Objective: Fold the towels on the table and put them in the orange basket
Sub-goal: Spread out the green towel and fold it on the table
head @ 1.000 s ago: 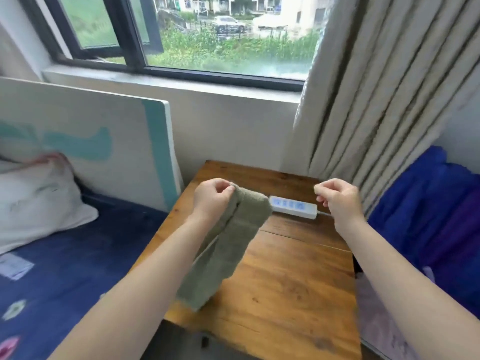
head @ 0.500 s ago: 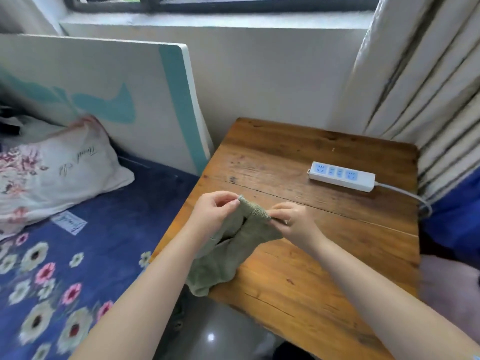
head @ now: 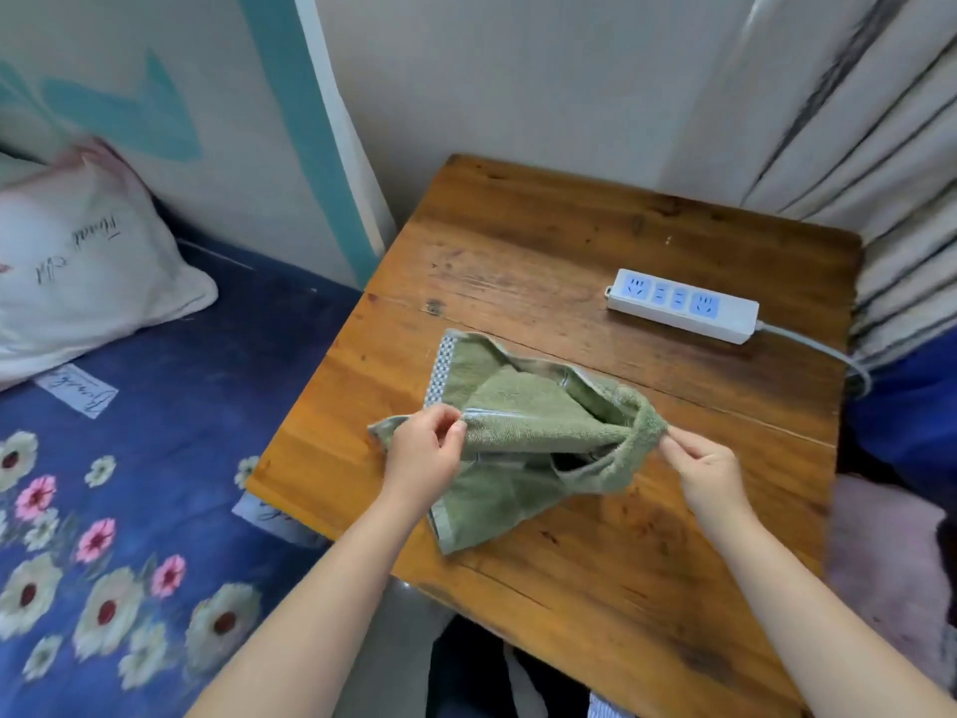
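A green towel [head: 523, 432] lies crumpled and partly opened on the wooden counter [head: 595, 572], near its left front edge. The left hand [head: 422, 458] pinches the towel's left edge between thumb and fingers. The right hand [head: 707, 471] pinches its right end. A white power strip [head: 681, 313] lies further back on the counter, apart from the towel.

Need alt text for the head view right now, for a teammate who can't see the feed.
Two hands hold a green towel over a wooden table: the left hand pinches one edge, the right hand pinches the opposite end, the rest rumpled on the wood. A white power strip lies behind; a floral bed is left. No basket shows.
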Motion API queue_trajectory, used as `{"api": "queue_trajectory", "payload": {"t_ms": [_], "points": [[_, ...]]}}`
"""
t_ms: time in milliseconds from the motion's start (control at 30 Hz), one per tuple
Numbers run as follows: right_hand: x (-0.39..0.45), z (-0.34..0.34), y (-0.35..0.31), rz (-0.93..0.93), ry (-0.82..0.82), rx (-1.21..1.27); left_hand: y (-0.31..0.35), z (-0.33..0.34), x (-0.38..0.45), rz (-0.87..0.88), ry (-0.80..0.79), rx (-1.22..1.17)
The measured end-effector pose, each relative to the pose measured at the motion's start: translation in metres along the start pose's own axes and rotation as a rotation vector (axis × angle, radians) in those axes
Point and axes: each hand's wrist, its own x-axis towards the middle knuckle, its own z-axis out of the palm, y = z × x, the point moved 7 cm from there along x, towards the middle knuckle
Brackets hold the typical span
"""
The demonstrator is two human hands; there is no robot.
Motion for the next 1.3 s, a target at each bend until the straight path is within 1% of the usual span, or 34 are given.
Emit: {"api": "queue_trajectory", "payload": {"t_ms": [67, 100, 167, 200, 233, 300, 333, 367, 400, 467, 533, 567, 600, 633, 700, 733, 767, 800, 833, 867, 900, 933, 967, 1000, 1033, 1067, 1133, 1167, 1233, 1300], "points": [[-0.005, 0.006, 0.046, 0.213, -0.024, -0.073, -0.030, 0.042, -0.012, -0.113, -0.189, 0.168], [-0.009, 0.007, 0.059, 0.271, -0.015, -0.108, -0.043, 0.060, -0.019, -0.141, -0.294, 0.253], [-0.016, 0.003, 0.067, 0.274, 0.062, -0.213, -0.060, 0.086, -0.029, -0.163, -0.457, 0.357], [-0.018, 0.000, 0.062, 0.220, 0.117, -0.276, -0.065, 0.092, -0.031, -0.173, -0.480, 0.363], [-0.021, -0.002, 0.053, 0.130, 0.164, -0.333, -0.069, 0.094, -0.030, -0.181, -0.472, 0.358], [-0.028, 0.001, 0.030, -0.068, 0.228, -0.438, -0.074, 0.091, -0.023, -0.236, -0.375, 0.212], [-0.030, 0.006, 0.020, -0.144, 0.221, -0.502, -0.074, 0.088, -0.018, -0.271, -0.308, 0.106], [-0.029, 0.014, 0.014, -0.186, 0.180, -0.589, -0.073, 0.086, -0.013, -0.290, -0.252, 0.017], [-0.027, 0.021, 0.016, -0.180, 0.130, -0.683, -0.073, 0.088, -0.007, -0.294, -0.241, -0.032], [-0.023, 0.033, 0.022, -0.081, 0.017, -0.842, -0.069, 0.092, 0.000, -0.263, -0.265, -0.078], [-0.017, 0.034, 0.030, 0.028, -0.016, -0.910, -0.065, 0.100, 0.003, -0.232, -0.309, -0.069], [-0.014, 0.032, 0.032, 0.055, -0.007, -0.888, -0.063, 0.099, 0.005, -0.224, -0.300, -0.077], [-0.011, 0.027, 0.035, 0.077, 0.030, -0.792, -0.061, 0.095, 0.007, -0.209, -0.272, -0.086], [-0.010, 0.018, 0.037, 0.122, 0.085, -0.638, -0.060, 0.090, 0.011, -0.194, -0.228, -0.113], [-0.011, 0.000, 0.046, 0.254, 0.171, -0.164, -0.060, 0.070, 0.018, -0.184, -0.095, -0.214], [-0.012, -0.004, 0.052, 0.318, 0.197, 0.106, -0.061, 0.059, 0.022, -0.178, -0.028, -0.265], [-0.014, -0.005, 0.057, 0.380, 0.208, 0.324, -0.061, 0.050, 0.025, -0.165, 0.029, -0.303], [-0.016, -0.002, 0.062, 0.431, 0.196, 0.418, -0.063, 0.044, 0.027, -0.150, 0.059, -0.313], [-0.018, 0.003, 0.065, 0.469, 0.165, 0.380, -0.063, 0.041, 0.027, -0.138, 0.064, -0.302], [-0.019, 0.006, 0.067, 0.470, 0.136, 0.198, -0.064, 0.043, 0.027, -0.140, 0.043, -0.273], [-0.020, 0.007, 0.067, 0.427, 0.133, -0.046, -0.064, 0.048, 0.023, -0.155, -0.004, -0.229], [-0.020, 0.008, 0.064, 0.353, 0.171, -0.266, -0.066, 0.056, 0.018, -0.175, -0.067, -0.197], [-0.021, 0.007, 0.061, 0.282, 0.222, -0.426, -0.066, 0.063, 0.010, -0.180, -0.139, -0.184], [-0.022, 0.008, 0.055, 0.226, 0.265, -0.522, -0.064, 0.070, 0.003, -0.160, -0.214, -0.176], [-0.024, 0.010, 0.052, 0.190, 0.288, -0.601, -0.061, 0.076, -0.005, -0.102, -0.279, -0.129], [-0.024, 0.013, 0.049, 0.170, 0.284, -0.694, -0.058, 0.082, -0.012, -0.026, -0.335, -0.029], [-0.021, 0.022, 0.049, 0.163, 0.226, -0.860, -0.056, 0.093, -0.026, 0.092, -0.422, 0.186], [-0.019, 0.026, 0.049, 0.169, 0.191, -0.922, -0.056, 0.099, -0.032, 0.117, -0.461, 0.258], [-0.013, 0.032, 0.047, 0.177, 0.164, -1.011, -0.054, 0.108, -0.039, 0.163, -0.482, 0.416], [-0.010, 0.031, 0.044, 0.183, 0.187, -1.030, -0.054, 0.112, -0.043, 0.171, -0.466, 0.556]]}}
